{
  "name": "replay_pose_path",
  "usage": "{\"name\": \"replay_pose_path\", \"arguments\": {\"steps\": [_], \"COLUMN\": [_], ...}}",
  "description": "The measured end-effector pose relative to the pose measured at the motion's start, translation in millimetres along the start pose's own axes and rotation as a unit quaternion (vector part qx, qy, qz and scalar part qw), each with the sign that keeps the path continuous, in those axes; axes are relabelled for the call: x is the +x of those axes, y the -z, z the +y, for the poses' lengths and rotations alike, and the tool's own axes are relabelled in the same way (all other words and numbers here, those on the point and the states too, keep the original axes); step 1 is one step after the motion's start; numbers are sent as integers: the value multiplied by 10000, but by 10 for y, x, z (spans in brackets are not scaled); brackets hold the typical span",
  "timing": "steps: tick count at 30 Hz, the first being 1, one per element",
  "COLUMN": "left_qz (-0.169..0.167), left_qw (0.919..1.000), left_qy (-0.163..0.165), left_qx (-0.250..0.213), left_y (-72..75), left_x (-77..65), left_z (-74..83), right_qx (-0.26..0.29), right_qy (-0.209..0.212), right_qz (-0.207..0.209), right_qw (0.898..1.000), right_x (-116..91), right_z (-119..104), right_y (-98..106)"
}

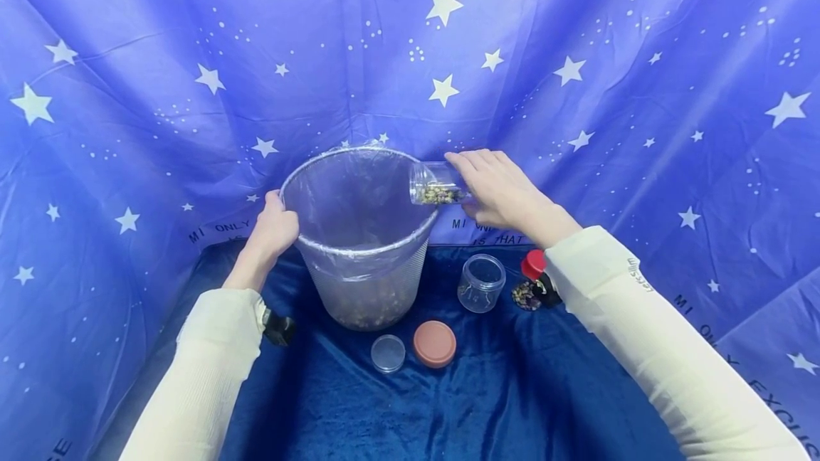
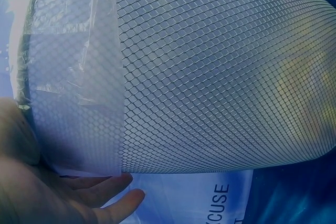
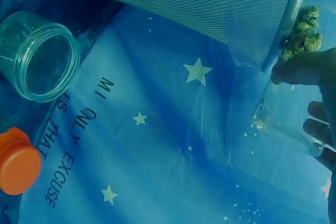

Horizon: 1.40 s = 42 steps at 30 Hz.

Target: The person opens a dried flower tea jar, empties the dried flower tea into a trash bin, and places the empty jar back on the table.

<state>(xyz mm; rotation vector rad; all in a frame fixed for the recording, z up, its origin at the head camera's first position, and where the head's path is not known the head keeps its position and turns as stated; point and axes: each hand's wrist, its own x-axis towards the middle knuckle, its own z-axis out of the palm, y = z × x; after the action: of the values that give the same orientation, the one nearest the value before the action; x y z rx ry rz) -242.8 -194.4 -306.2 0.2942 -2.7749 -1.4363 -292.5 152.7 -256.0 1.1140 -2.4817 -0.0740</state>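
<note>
A mesh wastebasket (image 1: 365,297) with a clear plastic liner (image 2: 68,66) folded over its rim stands at the middle of the head view. My left hand (image 1: 275,228) grips the rim on its left side, thumb at the top edge. In my right hand (image 1: 502,187) is a clear jar (image 1: 419,175), held on its side with its mouth over the right rim. Dried flower buds (image 1: 439,195) lie along the jar's lower wall near the mouth. More yellowish bits show through the mesh at the basket's bottom. The right wrist view shows the thumb and fingers round the jar.
An open clear jar (image 1: 481,292) stands right of the basket. Beside it is a container of dried buds (image 1: 526,296) with a red cap (image 1: 533,264), partly behind my right wrist. In front lie a clear lid (image 1: 388,353) and an orange-pink lid (image 1: 435,344) on dark blue cloth (image 1: 474,404).
</note>
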Motion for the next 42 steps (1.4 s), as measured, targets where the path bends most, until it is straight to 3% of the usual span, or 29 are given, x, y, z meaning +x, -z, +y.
{"name": "replay_pose_path", "arguments": {"steps": [10, 18, 36, 42], "left_qz": [17, 46, 69, 65], "left_qw": [10000, 10000, 9999, 10000], "left_qy": [12, -20, -95, -41], "left_qx": [-56, -26, -96, -52], "left_y": [0, -3, -18, -2], "left_x": [7, 10, 19, 9], "left_z": [4, -15, -20, -12], "right_qx": [277, 117, 188, 18], "right_qy": [-327, -56, -312, -172], "right_qz": [-11, 492, 444, 563], "right_qw": [9991, 9987, 9984, 9983], "right_x": [-31, -36, 3, 30], "right_z": [51, 73, 17, -2], "right_y": [11, -40, 7, 15]}}
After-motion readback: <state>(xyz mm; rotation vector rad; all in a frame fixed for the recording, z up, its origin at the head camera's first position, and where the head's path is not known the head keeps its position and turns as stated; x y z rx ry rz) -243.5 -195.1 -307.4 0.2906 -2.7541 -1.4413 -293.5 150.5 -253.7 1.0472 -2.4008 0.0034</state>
